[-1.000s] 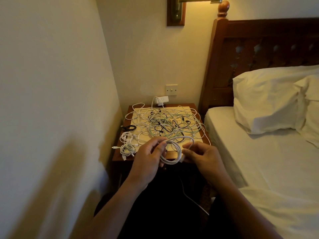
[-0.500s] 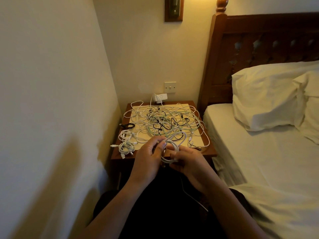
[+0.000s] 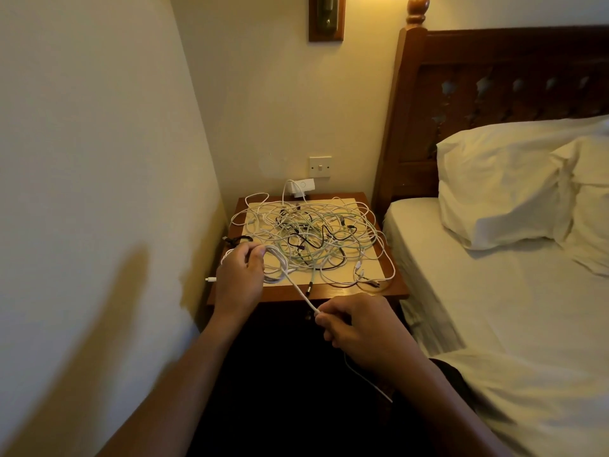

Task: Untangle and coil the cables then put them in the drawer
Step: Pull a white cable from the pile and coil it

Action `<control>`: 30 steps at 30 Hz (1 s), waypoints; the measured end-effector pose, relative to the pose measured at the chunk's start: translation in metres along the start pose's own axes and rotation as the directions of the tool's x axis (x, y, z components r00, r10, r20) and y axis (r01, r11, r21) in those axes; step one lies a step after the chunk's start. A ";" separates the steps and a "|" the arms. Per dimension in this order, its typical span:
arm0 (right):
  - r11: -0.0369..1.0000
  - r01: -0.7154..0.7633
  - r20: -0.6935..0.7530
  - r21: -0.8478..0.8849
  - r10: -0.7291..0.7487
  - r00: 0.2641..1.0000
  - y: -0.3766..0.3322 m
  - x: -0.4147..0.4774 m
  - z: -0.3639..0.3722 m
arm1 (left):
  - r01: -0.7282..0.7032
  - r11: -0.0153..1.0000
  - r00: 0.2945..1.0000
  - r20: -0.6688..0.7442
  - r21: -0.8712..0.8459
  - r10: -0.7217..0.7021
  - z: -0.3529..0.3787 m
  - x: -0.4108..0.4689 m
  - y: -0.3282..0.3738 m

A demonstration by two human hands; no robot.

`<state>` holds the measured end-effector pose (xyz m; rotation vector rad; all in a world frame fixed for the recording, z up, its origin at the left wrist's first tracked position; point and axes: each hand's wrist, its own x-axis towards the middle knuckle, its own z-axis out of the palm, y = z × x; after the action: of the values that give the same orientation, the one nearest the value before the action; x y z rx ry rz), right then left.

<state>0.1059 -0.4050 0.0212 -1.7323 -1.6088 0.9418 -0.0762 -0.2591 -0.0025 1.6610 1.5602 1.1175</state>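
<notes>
A bed (image 3: pixel 494 308) w/ a white pillow (image 3: pixel 501 189) is seen at right, a wooden nightstand (image 3: pixel 393 290) set btwn it & the wall. The nightstand top is covered by a tangle of cables (image 3: pixel 313 235), white, green & black. At its front-left corner a coiled white cable (image 3: pixel 296 286) is gripped by the left hand (image 3: pixel 239 282), fingers curled round the loops. The free length is stretched to the right hand (image 3: pixel 359 328), pinched btwn thumb & fingers just off the front edge. A white charger (image 3: pixel 301 188) is seen at the back.

Tangled white and black cables (image 3: pixel 313 239): on wooden nightstand (image 3: pixel 397 288)
White-sheeted bed (image 3: pixel 494 308): right of nightstand
Plastic wall switch (image 3: pixel 320 166): behind nightstand
</notes>
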 end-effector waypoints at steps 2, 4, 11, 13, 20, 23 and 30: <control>0.988 0.046 -0.035 -0.151 -0.052 0.998 0.001 0.000 0.000 | 0.027 0.992 0.999 0.036 -0.126 -0.023 0.001 -0.008 0.006; 0.957 0.062 -0.109 -0.283 -0.096 0.989 0.007 0.002 0.003 | 0.118 0.939 0.987 0.141 -0.322 -0.075 0.004 -0.020 0.011; 0.943 0.013 -0.286 0.331 0.087 0.954 0.022 0.011 0.024 | 0.369 0.728 0.905 0.403 -0.578 -0.139 0.011 -0.050 0.024; 0.802 0.029 -0.257 0.597 0.156 0.954 0.019 0.012 0.029 | 0.385 0.732 0.900 0.406 -0.562 -0.162 0.015 -0.055 0.020; 0.560 0.085 -0.270 0.824 0.257 0.928 0.021 0.021 0.025 | 0.466 0.639 0.868 0.456 -0.612 -0.196 0.018 -0.060 0.019; 0.641 0.071 -0.306 0.764 0.263 0.915 0.026 0.022 0.022 | 0.506 0.619 0.842 0.501 -0.601 -0.201 0.014 -0.060 0.022; 0.402 0.068 -0.196 0.913 0.286 0.938 0.024 0.022 0.025 | 0.508 0.636 0.836 0.511 -0.581 -0.201 0.013 -0.069 0.025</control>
<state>0.0995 -0.3862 -0.0153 -1.0648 -0.4807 1.1988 -0.0497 -0.3289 0.0008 0.9054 0.9442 0.8998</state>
